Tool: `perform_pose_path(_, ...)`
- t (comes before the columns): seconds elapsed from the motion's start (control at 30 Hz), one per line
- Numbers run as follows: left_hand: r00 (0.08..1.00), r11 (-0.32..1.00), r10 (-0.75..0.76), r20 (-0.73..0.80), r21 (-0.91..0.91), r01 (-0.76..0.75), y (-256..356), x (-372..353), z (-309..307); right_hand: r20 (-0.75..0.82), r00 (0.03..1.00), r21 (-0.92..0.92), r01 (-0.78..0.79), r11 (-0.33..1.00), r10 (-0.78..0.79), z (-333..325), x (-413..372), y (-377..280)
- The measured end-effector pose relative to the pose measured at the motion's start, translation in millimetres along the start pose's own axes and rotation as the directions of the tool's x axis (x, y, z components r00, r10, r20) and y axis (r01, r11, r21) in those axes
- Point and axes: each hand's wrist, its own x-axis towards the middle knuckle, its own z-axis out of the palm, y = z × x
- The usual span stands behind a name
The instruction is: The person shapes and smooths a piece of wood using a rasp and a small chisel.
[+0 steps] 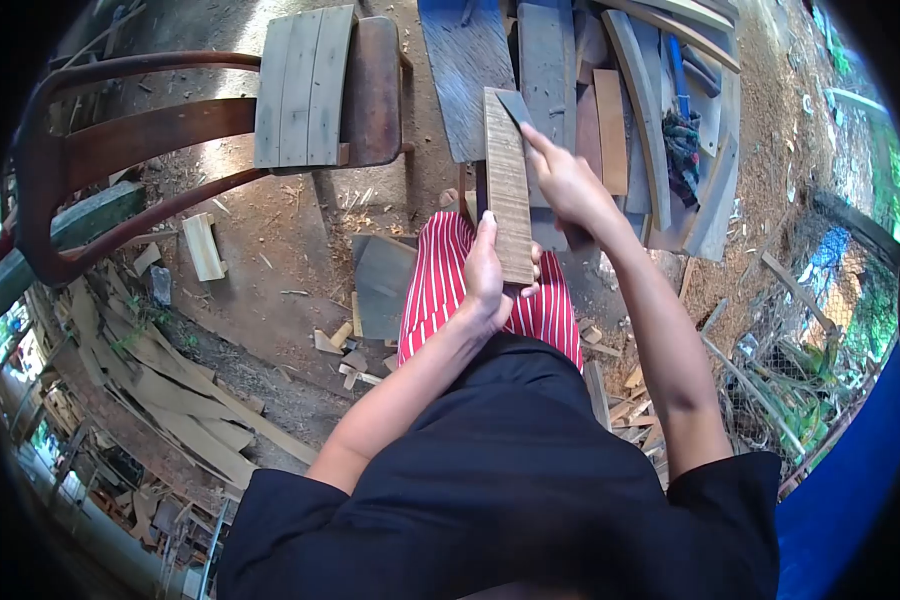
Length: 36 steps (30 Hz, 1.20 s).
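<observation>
My left hand [487, 270] is wrapped around the lower end of a flat wooden board [510, 190], thumb along its left edge and fingertips showing at the right. The board stands out from my lap, long and narrow, with a rough brown grain. My right hand [570, 187] is closed on a knife, index finger stretched toward the dark blade [513, 107]. That blade lies across the board's far right corner, and the dark handle end [577, 237] sticks out below my palm.
A weathered plank bench [465, 70] is ahead, with several planks and curved wood pieces [638, 110] to its right. A wooden chair [370, 95] bearing a slatted panel [303, 90] stands at left. Offcuts [203, 247] and shavings litter the dirt floor.
</observation>
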Motion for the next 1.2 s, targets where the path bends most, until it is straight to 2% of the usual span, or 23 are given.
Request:
perform_pose_path(0.03,1.0,1.0,0.02,-0.009,0.002,-0.02,0.0,-1.4,2.7,-0.013,1.0,-0.037,0.026,0.999,-0.027,0.2,-9.1,9.4)
perform_pose_path(0.07,1.0,1.0,0.017,-0.012,-0.003,-0.017,0.6,-0.2,1.7,-0.1,0.966,-0.153,0.222,0.963,-0.238,12.1,-11.1,36.2)
perform_pose_path(0.13,1.0,1.0,0.0,-0.016,-0.018,0.0,-3.7,2.0,-2.7,-0.163,0.919,-0.206,0.324,0.923,-0.358,13.8,-11.7,34.3)
perform_pose_path(0.17,0.999,0.999,0.021,0.034,-0.029,-0.02,-7.9,6.2,-8.1,-0.064,0.989,-0.069,0.128,0.989,-0.132,5.9,-7.9,22.7)
perform_pose_path(0.2,0.999,0.999,0.022,0.038,-0.034,-0.021,-9.2,5.9,-6.1,0.058,0.995,0.044,-0.082,0.996,0.079,-8.1,-2.7,-8.8)
perform_pose_path(0.27,1.0,0.999,0.019,0.008,-0.028,-0.018,-3.4,3.2,0.9,-0.014,1.0,-0.005,-0.001,1.0,0.001,-2.9,11.1,-7.0)
perform_pose_path(0.33,1.0,1.0,0.01,-0.004,-0.029,-0.01,0.4,-0.4,5.0,0.073,0.993,0.045,-0.096,0.994,0.093,-11.8,-13.0,-14.8)
perform_pose_path(0.37,0.999,0.999,0.031,-0.008,-0.014,-0.031,-0.3,1.5,4.2,-0.204,0.911,-0.224,0.312,0.923,-0.358,20.2,3.4,49.3)
perform_pose_path(0.4,0.999,0.999,0.044,-0.019,-0.005,-0.044,-3.3,1.2,2.4,-0.197,0.914,-0.227,0.31,0.923,-0.356,15.1,-4.3,42.9)
perform_pose_path(0.47,0.999,0.999,0.037,-0.008,0.0,-0.037,-4.7,1.9,-1.7,-0.034,0.996,-0.019,0.086,0.996,-0.086,1.6,-29.5,22.0)
perform_pose_path(0.5,1.0,1.0,0.027,0.012,-0.006,-0.027,-5.8,3.2,-2.4,-0.031,0.996,-0.06,0.078,0.995,-0.08,0.6,-13.2,23.4)
perform_pose_path(0.53,0.999,1.0,0.027,0.034,-0.013,-0.027,-5.1,3.4,-0.9,0.078,0.99,0.068,-0.123,0.99,0.117,-10.2,-11.2,-3.7)
perform_pose_path(0.63,1.0,1.0,0.016,0.018,-0.013,-0.015,0.5,-1.0,7.6,-0.072,0.996,-0.002,0.058,0.998,-0.058,13.1,16.7,26.5)
perform_pose_path(0.7,1.0,0.999,0.028,-0.003,0.022,-0.028,1.4,-3.7,10.0,-0.218,0.894,-0.234,0.34,0.911,-0.39,22.2,2.4,52.9)
perform_pose_path(0.73,1.0,1.0,0.024,-0.007,0.018,-0.024,0.7,-3.1,7.9,-0.213,0.897,-0.234,0.338,0.912,-0.387,17.6,-8.9,42.9)
perform_pose_path(0.8,0.999,0.999,0.034,0.015,-0.005,-0.034,-2.5,0.6,1.6,-0.03,0.994,-0.033,0.108,0.994,-0.109,5.3,-26.2,26.3)
perform_pose_path(0.83,0.998,0.999,0.033,0.045,-0.022,-0.032,-5.3,4.3,-3.8,-0.066,0.991,-0.019,0.118,0.993,-0.119,5.9,-10.8,28.0)
perform_pose_path(0.87,0.997,0.999,0.037,0.069,-0.026,-0.035,-6.6,6.7,-6.5,0.083,0.989,0.099,-0.133,0.986,0.125,-9.0,-14.9,-6.2)
perform_pose_path(1.0,0.999,0.999,0.029,0.025,-0.021,-0.029,-0.4,1.7,1.9,-0.022,1.0,0.055,0.022,0.998,-0.02,2.3,-12.8,8.3)
perform_pose_path(1.03,1.0,0.999,0.011,0.014,-0.037,-0.011,-0.5,1.4,1.6,-0.068,0.989,-0.058,0.126,0.99,-0.13,6.6,-23.2,18.9)
perform_pose_path(1.13,1.0,1.0,0.005,0.013,-0.025,-0.005,-4.0,3.5,-3.5,-0.071,0.986,-0.013,0.149,0.989,-0.149,5.2,-30.3,19.5)
perform_pose_path(1.17,1.0,1.0,0.003,0.025,-0.023,-0.002,-4.3,3.5,-4.8,0.075,0.995,0.098,-0.066,0.993,0.059,-6.5,-30.5,5.8)
perform_pose_path(1.2,1.0,1.0,0.009,0.02,-0.026,-0.008,-4.8,4.3,-5.2,0.071,0.996,0.095,-0.064,0.993,0.058,-7.0,-30.3,5.5)
